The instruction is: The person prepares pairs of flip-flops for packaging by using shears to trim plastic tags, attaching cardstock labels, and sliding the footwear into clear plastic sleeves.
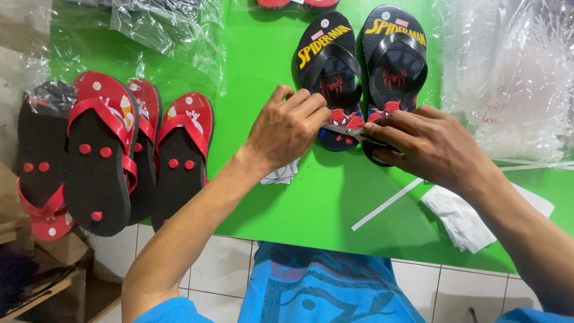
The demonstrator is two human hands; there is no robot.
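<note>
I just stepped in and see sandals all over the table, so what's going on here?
A person works at a green table with both bare hands. The right hand holds a pair of scissors at the heel end of a pair of dark blue flip-flops, while the left hand rests on the heel of the left one. Red and black flip-flops lie stacked at the left, clear plastic bags at the right, and white paper scraps near the edge.

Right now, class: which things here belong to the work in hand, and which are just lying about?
In hand: left hand, right hand, scissors, black flip-flops.
Lying about: red flip-flops, clear plastic bags, white paper strip, folded white paper.
</note>
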